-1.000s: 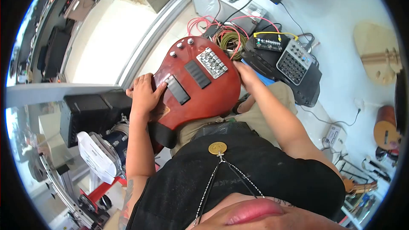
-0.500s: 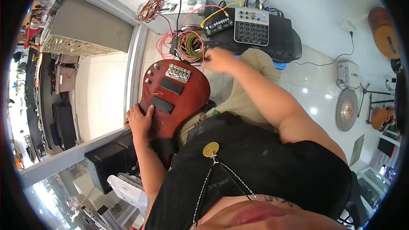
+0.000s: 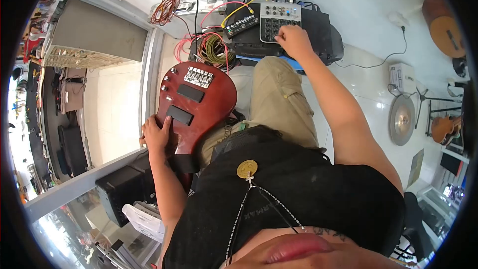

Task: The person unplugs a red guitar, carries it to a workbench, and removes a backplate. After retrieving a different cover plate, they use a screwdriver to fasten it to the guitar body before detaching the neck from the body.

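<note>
Your right hand [image 3: 295, 41] had moved up and away from the side of the bass guitar [image 3: 205, 92] since the earlier frame, and it had reached the grey audio mixer [image 3: 281, 11], over the lower right part of its rows of knobs. Its fingers were curled close together, pointing in at the panel; you could not tell from this view whether they pinched a knob. Your left hand [image 3: 157, 132] still lay on the upper left edge of the reddish-brown guitar body, its thumb spread apart from the other fingers and resting at the lower black pickup [image 3: 179, 115], while those fingers reached over the rim. The guitar lay face up against your lap, its metal bridge [image 3: 199, 77] toward the far end and its neck end running back beneath a black strap [image 3: 183, 163] near your left forearm. The mixer sat on a black case [image 3: 318, 35] beyond your knee, with a small black control unit [image 3: 242, 26] just to its left and a yellow cable [image 3: 244, 6] arching over that unit. Coiled green cable [image 3: 213, 50] lay near the far edge of the guitar, pink cable [image 3: 182, 50] looped beside it, and a silver case [image 3: 211, 2] with brown cable [image 3: 165, 11] on it stood behind.
</note>
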`<state>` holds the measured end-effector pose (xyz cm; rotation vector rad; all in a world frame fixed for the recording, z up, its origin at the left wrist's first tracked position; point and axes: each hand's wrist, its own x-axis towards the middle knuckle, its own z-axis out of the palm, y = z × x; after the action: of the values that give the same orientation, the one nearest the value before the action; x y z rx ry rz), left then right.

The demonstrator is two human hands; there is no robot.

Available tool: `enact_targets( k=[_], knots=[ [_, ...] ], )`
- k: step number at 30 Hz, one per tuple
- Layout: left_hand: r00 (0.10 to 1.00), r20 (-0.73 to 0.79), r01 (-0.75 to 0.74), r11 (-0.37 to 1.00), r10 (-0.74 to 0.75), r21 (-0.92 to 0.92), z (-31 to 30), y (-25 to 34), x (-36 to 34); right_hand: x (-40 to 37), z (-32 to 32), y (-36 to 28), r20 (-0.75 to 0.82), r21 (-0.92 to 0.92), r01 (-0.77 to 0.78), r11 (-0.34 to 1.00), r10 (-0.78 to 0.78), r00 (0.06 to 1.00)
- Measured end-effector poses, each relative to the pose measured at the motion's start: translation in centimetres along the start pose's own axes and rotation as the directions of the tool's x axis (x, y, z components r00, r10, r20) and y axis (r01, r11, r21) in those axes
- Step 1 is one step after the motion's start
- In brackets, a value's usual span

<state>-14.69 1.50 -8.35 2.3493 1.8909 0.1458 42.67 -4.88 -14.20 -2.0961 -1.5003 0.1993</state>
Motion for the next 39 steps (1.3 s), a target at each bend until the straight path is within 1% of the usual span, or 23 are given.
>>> enact_targets(
  k=[2,4,6,9,13,15,19,21,22,23,25,26,27,28,29,30,32,33,34,36,37,38,39],
  knots=[
    [1.000,-0.003,0.006,1.000,-0.006,0.006,-0.5,0.3,-0.3,0.3,0.8,-1.6,0.005,-0.132,0.088,0.987,-0.088,0.996],
    [1.000,-0.012,-0.007,0.997,0.008,0.075,-0.7,0.5,-0.1,1.3,1.3,-2.1,0.049,-0.167,0.097,0.981,-0.090,0.995],
    [1.000,-0.021,0.018,0.998,-0.017,0.067,-0.6,0.4,-0.3,2.0,1.6,-2.6,0.094,-0.282,0.118,0.952,-0.095,0.991],
    [0.999,-0.013,0.048,0.997,-0.047,0.059,-0.4,-0.1,-0.6,2.1,2.5,-2.5,0.095,-0.335,0.099,0.937,-0.071,0.993],
    [0.997,-0.006,0.076,0.995,-0.076,0.068,0.1,-0.9,-0.6,1.8,4.0,-1.6,0.045,-0.309,0.098,0.946,-0.088,0.995],
    [0.998,-0.001,0.062,0.997,-0.062,0.055,0.2,-1.3,-0.4,1.9,4.6,-1.4,-0.030,-0.312,0.152,0.938,-0.169,0.985],
    [0.999,-0.011,0.034,0.999,-0.034,0.042,0.1,-1.4,-0.3,1.9,3.5,-2.2,-0.019,-0.223,0.122,0.967,-0.130,0.991],
    [0.999,-0.020,0.044,0.998,-0.043,0.042,0.1,-1.3,-0.6,1.6,3.4,-3.2,-0.124,-0.122,0.042,0.992,-0.058,0.991],
    [0.998,-0.028,0.050,0.998,-0.049,0.046,0.1,-1.2,-0.7,1.3,2.8,-4.3,-0.112,-0.121,0.063,0.991,-0.077,0.991],
    [0.996,-0.033,0.084,0.996,-0.082,0.043,0.2,-1.2,-0.7,1.0,2.4,-5.4,-0.009,0.053,-0.012,0.999,0.012,1.000],
    [0.999,-0.011,0.050,0.998,-0.050,0.038,0.1,-1.6,-1.0,0.6,1.6,-8.7,0.252,0.326,-0.188,0.926,0.107,0.962],
    [0.995,0.012,0.094,0.996,-0.094,0.000,0.2,-1.7,-1.1,0.2,2.9,-9.9,0.302,0.331,-0.177,0.927,0.074,0.950],
    [0.996,0.017,0.093,0.995,-0.092,-0.037,0.6,-1.8,-1.0,0.1,4.1,-11.0,0.413,0.436,-0.221,0.872,0.025,0.910],
    [0.991,0.068,0.126,0.987,-0.120,-0.098,0.7,-1.7,-0.8,0.7,5.3,-12.2,0.502,0.527,-0.275,0.804,-0.033,0.864],
    [0.992,0.037,0.120,0.988,-0.117,-0.098,2.0,-2.0,-0.6,0.7,6.0,-14.1,0.537,0.541,-0.287,0.791,-0.062,0.841],
    [0.994,0.009,0.105,0.990,-0.105,-0.098,3.2,-2.1,-0.4,0.8,9.3,-14.1,0.556,0.575,-0.305,0.760,-0.089,0.827],
    [0.989,0.059,0.138,0.990,-0.137,-0.012,1.6,0.3,0.8,0.7,12.6,-16.1,0.715,0.518,-0.576,0.632,0.050,0.698],
    [0.984,0.102,0.146,0.989,-0.143,-0.022,1.1,0.7,1.6,0.4,15.4,-15.9,0.737,0.551,-0.621,0.557,0.025,0.676],
    [0.979,0.107,0.176,0.984,-0.174,-0.015,0.6,1.3,2.1,-0.2,17.0,-16.5,0.810,0.553,-0.786,0.277,0.043,0.585],
    [0.986,0.128,0.107,0.994,-0.107,0.003,-0.1,2.3,3.0,-0.1,18.6,-15.5,0.868,0.494,-0.858,0.141,-0.020,0.497],
    [0.978,0.171,0.118,0.993,-0.117,0.000,0.1,2.3,3.8,0.0,18.6,-15.9,0.894,0.439,-0.888,0.137,0.032,0.447],
    [0.949,0.240,0.203,0.979,-0.204,0.030,0.0,2.5,4.5,-0.2,19.1,-15.8,0.905,0.419,-0.899,0.127,0.022,0.425],
    [0.949,0.223,0.210,0.975,-0.223,0.078,0.1,2.6,5.1,0.3,20.1,-15.5,0.856,0.436,-0.795,0.422,0.077,0.511]
  ],
)
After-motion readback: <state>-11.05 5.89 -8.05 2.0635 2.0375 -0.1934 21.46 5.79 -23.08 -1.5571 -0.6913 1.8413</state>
